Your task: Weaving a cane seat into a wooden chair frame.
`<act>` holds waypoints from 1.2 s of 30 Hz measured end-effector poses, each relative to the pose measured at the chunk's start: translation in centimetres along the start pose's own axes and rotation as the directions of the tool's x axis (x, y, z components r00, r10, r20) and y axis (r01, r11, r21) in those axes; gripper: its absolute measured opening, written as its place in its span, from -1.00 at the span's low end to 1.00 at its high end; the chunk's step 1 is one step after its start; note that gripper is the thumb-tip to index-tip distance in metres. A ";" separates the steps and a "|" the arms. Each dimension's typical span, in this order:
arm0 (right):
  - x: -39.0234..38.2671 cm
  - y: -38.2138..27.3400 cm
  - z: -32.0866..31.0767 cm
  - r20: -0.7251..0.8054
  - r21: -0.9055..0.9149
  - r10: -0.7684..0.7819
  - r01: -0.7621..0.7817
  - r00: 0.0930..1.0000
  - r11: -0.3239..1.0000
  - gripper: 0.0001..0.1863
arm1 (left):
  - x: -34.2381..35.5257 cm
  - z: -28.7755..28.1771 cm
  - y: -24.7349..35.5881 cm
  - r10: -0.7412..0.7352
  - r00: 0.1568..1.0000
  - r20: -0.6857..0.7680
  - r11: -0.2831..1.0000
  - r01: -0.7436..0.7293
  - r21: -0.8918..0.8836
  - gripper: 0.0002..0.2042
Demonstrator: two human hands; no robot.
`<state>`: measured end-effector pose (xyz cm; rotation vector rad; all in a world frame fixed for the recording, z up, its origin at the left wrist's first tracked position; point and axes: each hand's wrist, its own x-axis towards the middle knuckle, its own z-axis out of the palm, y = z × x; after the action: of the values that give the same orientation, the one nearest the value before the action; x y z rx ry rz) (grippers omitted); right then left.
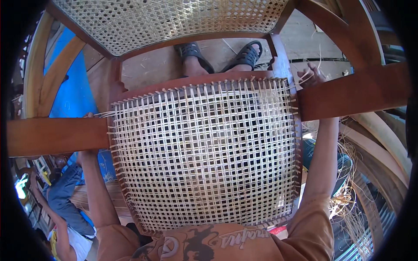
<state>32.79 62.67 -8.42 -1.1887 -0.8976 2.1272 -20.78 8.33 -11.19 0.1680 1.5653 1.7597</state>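
Observation:
A wooden chair seat (pixel 204 148) woven with pale cane in an open grid lies in front of me, with short strand ends curling over its frame. My left hand (pixel 90 115) is mostly hidden by the left armrest (pixel 56 135); its fingertips show at the far edge, closed on pale cane strands (pixel 106 114) that run out of the seat's left side. Beyond the right armrest (pixel 357 93), my right hand (pixel 315 75) has its fingers curled round a thin cane strand (pixel 305 79) near the seat's far right corner.
The caned chair back (pixel 174 21) rises at the far side. Sandalled feet (pixel 246 56) stand on the floor beneath it. Loose cane strands (pixel 346 195) and curved wooden parts (pixel 383 135) lie at right. A blue sheet (pixel 72 95) and another person (pixel 65 204) are at left.

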 end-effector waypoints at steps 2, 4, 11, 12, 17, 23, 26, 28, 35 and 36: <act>0.6 -0.5 0.6 -0.061 0.009 -0.053 0.054 0.997 0.998 -0.61 | 0.1 -0.2 0.0 -0.059 0.998 0.015 0.998 0.059 -0.011 -0.71; 1.1 -0.8 0.3 -0.073 0.052 -0.098 0.102 0.993 0.993 -0.66 | 0.0 -0.1 0.0 -0.062 0.997 0.045 0.996 0.065 -0.057 -0.71; 1.8 0.0 -4.0 0.035 0.282 -0.225 0.206 0.974 0.937 -0.67 | 0.1 0.8 0.6 -0.042 0.995 0.090 0.999 0.044 -0.019 -0.79; 1.8 0.0 -4.5 -0.048 0.235 -0.231 0.236 0.972 0.943 -0.68 | 0.2 1.0 0.6 -0.019 0.991 0.136 1.000 0.017 0.014 -0.80; 2.1 -1.1 -6.7 -0.089 0.174 -0.402 0.412 0.911 0.894 -0.69 | -0.5 3.3 0.7 -0.017 0.997 -0.074 0.999 0.019 0.028 -0.82; 2.1 -2.0 -8.4 -0.149 0.110 -0.446 0.463 0.882 0.879 -0.70 | -1.6 7.9 2.7 -0.072 0.997 -0.015 0.997 0.072 0.015 -0.81; 2.3 -2.3 -8.9 -0.175 0.070 -0.453 0.470 0.874 0.880 -0.70 | -2.5 9.8 2.7 0.002 0.998 -0.065 0.989 0.007 0.149 -0.81; 2.4 -2.5 -9.2 -0.193 0.040 -0.451 0.467 0.871 0.884 -0.70 | -2.8 10.4 2.8 0.031 1.000 -0.003 0.979 -0.029 0.204 -0.82; 2.7 -3.3 -10.3 -0.277 -0.178 -0.405 0.368 0.871 0.913 -0.69 | -1.9 10.0 2.6 -0.004 1.000 0.031 0.961 -0.005 0.277 -0.83; 2.7 -3.5 -10.4 -0.285 -0.223 -0.399 0.344 0.872 0.912 -0.69 | -1.8 9.8 2.5 0.006 1.000 0.026 0.958 -0.013 0.285 -0.83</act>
<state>41.11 69.86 -11.24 -1.2795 -1.0650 1.5186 -15.14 15.10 -5.96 0.3370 1.7977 1.5249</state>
